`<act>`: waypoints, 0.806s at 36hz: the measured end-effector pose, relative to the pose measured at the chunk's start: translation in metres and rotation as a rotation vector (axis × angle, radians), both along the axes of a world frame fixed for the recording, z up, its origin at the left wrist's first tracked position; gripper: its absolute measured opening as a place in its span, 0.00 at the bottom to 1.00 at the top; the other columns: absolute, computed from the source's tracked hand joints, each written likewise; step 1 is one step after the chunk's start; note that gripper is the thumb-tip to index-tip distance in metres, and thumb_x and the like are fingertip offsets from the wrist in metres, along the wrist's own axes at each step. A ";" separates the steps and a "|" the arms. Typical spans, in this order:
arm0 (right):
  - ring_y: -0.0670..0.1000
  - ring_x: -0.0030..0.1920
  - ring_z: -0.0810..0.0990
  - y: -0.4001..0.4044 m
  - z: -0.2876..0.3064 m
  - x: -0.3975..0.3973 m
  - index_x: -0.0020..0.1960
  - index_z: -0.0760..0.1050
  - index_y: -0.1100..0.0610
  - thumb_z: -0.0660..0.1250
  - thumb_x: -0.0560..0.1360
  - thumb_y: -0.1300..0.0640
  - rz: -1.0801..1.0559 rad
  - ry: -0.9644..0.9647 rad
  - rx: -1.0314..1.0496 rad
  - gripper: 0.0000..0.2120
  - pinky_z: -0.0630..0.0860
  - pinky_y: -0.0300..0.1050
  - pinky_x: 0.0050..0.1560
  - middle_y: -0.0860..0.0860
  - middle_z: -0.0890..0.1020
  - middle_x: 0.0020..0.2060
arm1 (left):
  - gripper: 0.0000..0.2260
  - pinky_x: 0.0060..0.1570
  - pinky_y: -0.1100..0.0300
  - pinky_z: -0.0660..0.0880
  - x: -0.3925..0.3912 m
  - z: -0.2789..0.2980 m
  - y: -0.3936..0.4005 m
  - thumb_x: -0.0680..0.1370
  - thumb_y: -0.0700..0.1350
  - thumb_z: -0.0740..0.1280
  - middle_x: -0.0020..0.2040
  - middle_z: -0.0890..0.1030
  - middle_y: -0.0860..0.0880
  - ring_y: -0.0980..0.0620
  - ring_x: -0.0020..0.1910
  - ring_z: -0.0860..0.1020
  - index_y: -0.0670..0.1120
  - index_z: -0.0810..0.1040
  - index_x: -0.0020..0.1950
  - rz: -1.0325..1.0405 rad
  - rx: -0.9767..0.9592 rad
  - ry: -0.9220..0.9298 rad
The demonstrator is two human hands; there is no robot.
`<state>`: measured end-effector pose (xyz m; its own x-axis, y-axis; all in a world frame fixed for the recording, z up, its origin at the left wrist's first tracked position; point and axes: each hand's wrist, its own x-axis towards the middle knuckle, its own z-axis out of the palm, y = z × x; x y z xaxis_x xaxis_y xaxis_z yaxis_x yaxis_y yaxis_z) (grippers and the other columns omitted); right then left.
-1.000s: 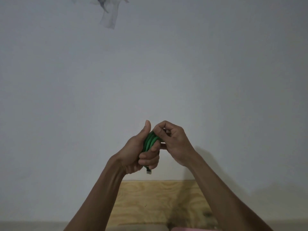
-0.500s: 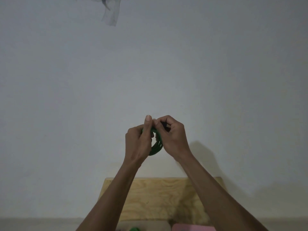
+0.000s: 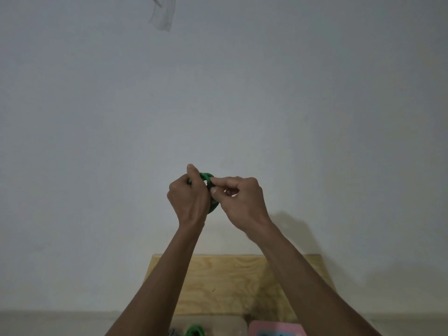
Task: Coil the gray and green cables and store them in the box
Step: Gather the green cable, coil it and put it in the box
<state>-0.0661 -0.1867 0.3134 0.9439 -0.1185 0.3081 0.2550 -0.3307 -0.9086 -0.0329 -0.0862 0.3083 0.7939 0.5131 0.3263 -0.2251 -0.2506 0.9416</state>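
A small coil of green cable (image 3: 206, 177) is held up in front of a pale wall, between both hands. My left hand (image 3: 188, 199) grips the coil from the left, thumb raised above it. My right hand (image 3: 242, 199) pinches the coil's right side with thumb and forefinger. Most of the coil is hidden behind my fingers; only its top arc and a bit of its lower edge show. Another green object (image 3: 194, 331) peeks in at the bottom edge. The gray cable and the box cannot be made out.
A plywood board (image 3: 225, 284) leans against the wall below my arms. A pink object (image 3: 276, 329) lies at the bottom edge, right of centre. A scrap of pale material (image 3: 163, 16) hangs at the top of the wall.
Both hands rose with the green coil. My left hand turned from palm-side grip to knuckles facing me, and my right hand shifted to pinching the coil's right side.
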 end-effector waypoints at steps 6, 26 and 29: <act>0.41 0.37 0.82 -0.005 -0.002 0.001 0.42 0.86 0.52 0.77 0.71 0.56 0.014 -0.012 0.092 0.02 0.79 0.36 0.43 0.45 0.86 0.36 | 0.25 0.30 0.55 0.69 -0.001 0.004 0.006 0.81 0.53 0.62 0.26 0.71 0.42 0.51 0.25 0.68 0.36 0.71 0.31 -0.106 -0.030 -0.032; 0.44 0.33 0.83 -0.015 -0.013 0.019 0.50 0.76 0.53 0.73 0.73 0.58 0.009 -0.118 -0.123 0.08 0.78 0.36 0.34 0.44 0.82 0.43 | 0.16 0.23 0.60 0.64 -0.012 0.001 0.011 0.81 0.48 0.68 0.23 0.67 0.52 0.52 0.22 0.65 0.37 0.81 0.40 -0.469 -0.092 0.025; 0.45 0.33 0.81 -0.011 -0.019 0.020 0.48 0.74 0.53 0.72 0.73 0.58 -0.114 -0.197 -0.181 0.08 0.78 0.41 0.38 0.45 0.80 0.44 | 0.13 0.21 0.60 0.66 -0.017 0.002 0.010 0.81 0.48 0.68 0.25 0.71 0.54 0.52 0.24 0.67 0.41 0.83 0.42 -0.515 -0.005 0.006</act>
